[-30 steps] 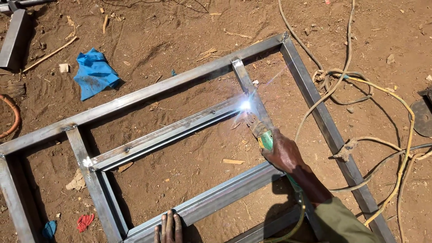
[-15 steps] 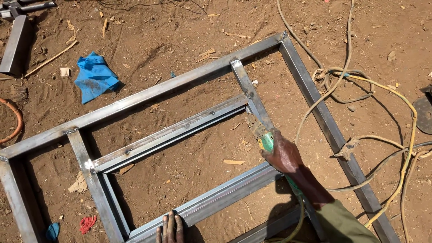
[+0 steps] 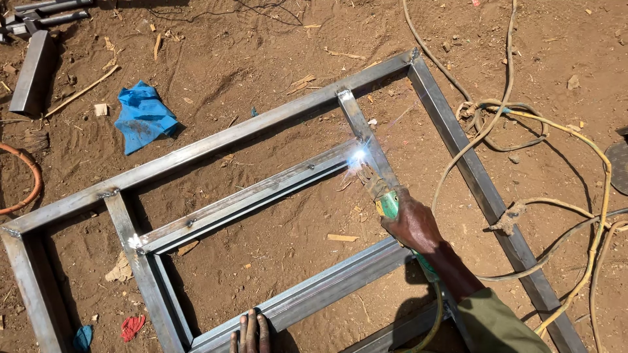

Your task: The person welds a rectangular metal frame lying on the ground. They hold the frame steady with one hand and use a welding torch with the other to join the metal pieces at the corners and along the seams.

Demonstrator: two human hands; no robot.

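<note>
White arc [image 3: 357, 157] back at joint.

hands: 2 [image 3: 413, 225] [image 3: 250, 333] | metal frame: 1 [image 3: 216, 140] | electrode holder: 1 [image 3: 386, 202] | blue cloth: 1 [image 3: 142, 116] | orange hose: 1 [image 3: 29, 173]
</note>
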